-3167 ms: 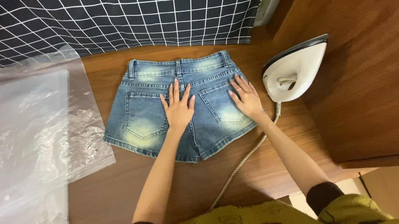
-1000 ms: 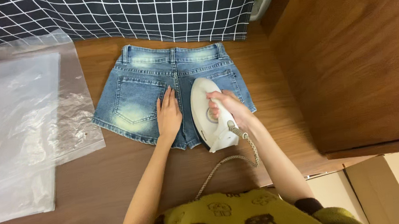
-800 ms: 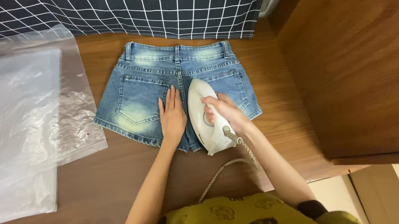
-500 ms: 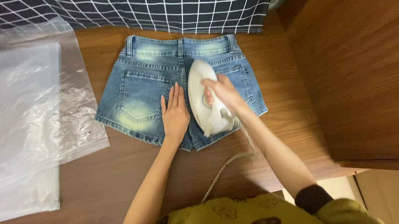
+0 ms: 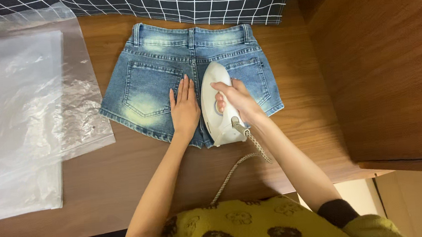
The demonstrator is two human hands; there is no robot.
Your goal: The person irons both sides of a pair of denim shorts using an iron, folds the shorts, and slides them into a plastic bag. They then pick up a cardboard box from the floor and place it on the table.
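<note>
Faded blue denim shorts (image 5: 152,85) lie flat, back side up, on a brown wooden table (image 5: 126,174). My left hand (image 5: 184,110) presses flat on the shorts near the centre seam, fingers together. My right hand (image 5: 234,99) grips the handle of a white iron (image 5: 214,86) that rests soleplate-down on the right leg of the shorts, its tip pointing toward the waistband. The iron's braided cord (image 5: 236,167) trails from its heel toward my body.
Clear plastic bags (image 5: 22,112) cover the left part of the table. A dark cloth with a white grid (image 5: 188,4) hangs along the back edge. A tall wooden panel (image 5: 385,66) stands at the right.
My right hand picked up the iron from the right side and set it on the shorts' right leg, sliding it up and down. My left hand has stayed pressed on the denim.
</note>
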